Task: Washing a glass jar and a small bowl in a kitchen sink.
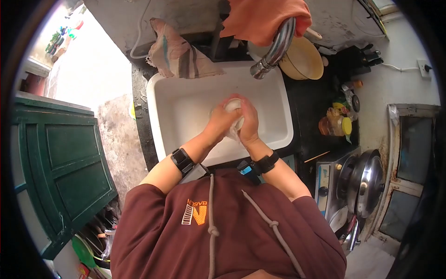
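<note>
Both hands meet over the white sink (181,115), a little right of its middle. My left hand (223,120) and my right hand (249,120) are cupped around a small whitish round object (232,104), whose exact kind I cannot tell. Something translucent, water or thin film, hangs below it between the wrists. The fingers hide much of the object. A curved metal faucet (275,48) reaches over the sink's back right part, above and beyond the hands.
An orange cloth (261,21) hangs over the faucet. A striped rag (181,55) lies on the back left rim. Yellowish bowls (306,59) stand behind at right. Jars (334,125), a chopstick-like stick (317,156) and a stove with a lidded pan (369,185) are at right.
</note>
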The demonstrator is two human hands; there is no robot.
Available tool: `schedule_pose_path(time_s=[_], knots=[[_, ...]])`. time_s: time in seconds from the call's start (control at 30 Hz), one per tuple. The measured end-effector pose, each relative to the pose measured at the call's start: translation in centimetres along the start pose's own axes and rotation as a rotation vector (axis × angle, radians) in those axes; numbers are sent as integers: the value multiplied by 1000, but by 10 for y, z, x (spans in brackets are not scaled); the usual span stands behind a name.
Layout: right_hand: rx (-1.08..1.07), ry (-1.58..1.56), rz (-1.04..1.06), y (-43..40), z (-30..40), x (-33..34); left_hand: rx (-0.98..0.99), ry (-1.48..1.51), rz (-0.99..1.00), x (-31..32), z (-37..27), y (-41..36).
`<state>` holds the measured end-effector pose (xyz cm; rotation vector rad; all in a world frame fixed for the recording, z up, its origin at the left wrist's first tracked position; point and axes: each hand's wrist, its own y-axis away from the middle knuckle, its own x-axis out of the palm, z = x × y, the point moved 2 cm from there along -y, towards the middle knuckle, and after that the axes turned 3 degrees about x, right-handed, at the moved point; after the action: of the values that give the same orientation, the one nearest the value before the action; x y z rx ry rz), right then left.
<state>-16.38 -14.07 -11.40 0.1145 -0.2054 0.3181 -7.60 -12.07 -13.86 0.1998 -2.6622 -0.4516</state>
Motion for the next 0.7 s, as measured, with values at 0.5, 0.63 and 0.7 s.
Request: schedule_pose_path(time_s=[0.5,0.63,0.7], knots=[[-66,248,-52,-11,-1,-6,9,242,254,-4,-14,17],[-67,112,-5,-10,-16,-5,74,-92,88,-8,3,-1],[-32,110,-55,-10,-19,0,32,71,-46,-12,11,-8]])
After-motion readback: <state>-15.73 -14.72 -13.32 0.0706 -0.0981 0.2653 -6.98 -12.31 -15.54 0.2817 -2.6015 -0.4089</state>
